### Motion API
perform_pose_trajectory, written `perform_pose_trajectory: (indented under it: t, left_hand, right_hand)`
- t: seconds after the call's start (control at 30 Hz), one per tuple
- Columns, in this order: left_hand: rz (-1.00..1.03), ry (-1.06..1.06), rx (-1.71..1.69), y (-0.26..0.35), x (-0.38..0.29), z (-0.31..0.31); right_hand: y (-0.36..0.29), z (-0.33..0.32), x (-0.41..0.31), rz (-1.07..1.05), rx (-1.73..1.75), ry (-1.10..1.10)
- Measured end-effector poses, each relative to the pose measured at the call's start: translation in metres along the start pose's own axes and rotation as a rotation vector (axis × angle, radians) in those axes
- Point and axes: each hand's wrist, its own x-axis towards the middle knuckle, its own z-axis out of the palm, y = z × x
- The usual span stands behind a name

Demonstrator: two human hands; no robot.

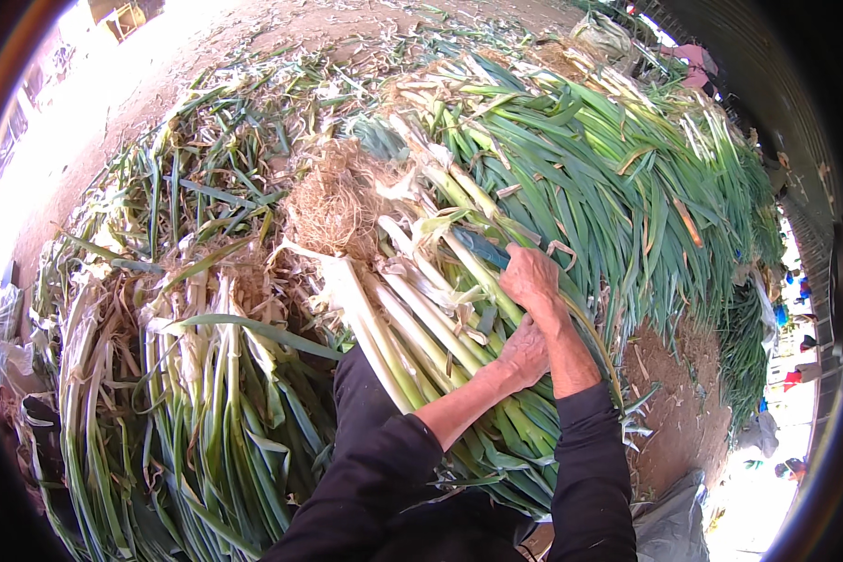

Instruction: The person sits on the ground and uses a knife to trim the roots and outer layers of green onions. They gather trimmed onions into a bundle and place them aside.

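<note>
A bundle of leeks (pixel 428 330) with pale stalks and matted roots lies across my lap, its green leaves pointing to the lower right. My left hand (pixel 527 355) is curled low over the bundle's green part, partly hidden under my other wrist. Just above it, my right hand (pixel 530 274) is closed at the bundle's upper right side, beside a blue-green leaf or strip (pixel 479 246) that runs up to the fingers. The two forearms meet closely at the hands. What lies under the fingers is hidden.
A large heap of leeks (pixel 604 175) spreads at the upper right. More leeks (pixel 204 379) stand in rows at the left. Leaf trimmings (pixel 211 140) cover the ground behind. Plastic sheeting (pixel 674 520) lies at the lower right, and a person in pink (pixel 697 64) is far off at the upper right.
</note>
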Motion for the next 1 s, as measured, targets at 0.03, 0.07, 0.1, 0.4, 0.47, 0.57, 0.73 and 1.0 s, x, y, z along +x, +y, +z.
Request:
perform_pose_trajectory:
  t: [0.03, 0.07, 0.1, 0.4, 0.47, 0.57, 0.73, 1.0]
  left_hand:
    - [-0.005, -0.012, 0.004, -0.002, 0.000, 0.005]
    - [0.004, 0.009, 0.011, -0.003, 0.000, 0.008]
    - [-0.005, -0.034, 0.002, -0.004, 0.000, 0.011]
    - [0.044, -0.119, 0.172, 0.023, -0.004, -0.043]
    - [0.144, 0.042, 0.154, 0.038, -0.018, -0.065]
    - [0.202, 0.070, 0.086, 0.063, -0.067, -0.093]
    - [0.117, -0.022, -0.014, 0.065, -0.109, -0.091]
    - [-0.473, 0.417, 0.444, -0.067, 0.024, -0.166]
  right_hand:
    - [-0.002, 0.001, 0.001, 0.009, 0.003, 0.005]
    - [-0.002, 0.001, 0.001, 0.018, -0.004, -0.017]
    - [0.001, 0.001, -0.002, 0.032, -0.014, -0.037]
    - [0.087, -0.032, -0.096, 0.122, 0.020, -0.070]
    - [0.118, -0.060, -0.133, 0.183, 0.085, -0.053]
    - [0.148, -0.104, -0.183, 0.300, 0.134, -0.034]
    - [0.155, -0.109, -0.213, 0.262, 0.163, -0.015]
    - [0.169, -0.052, -0.207, 0.220, 0.208, 0.011]
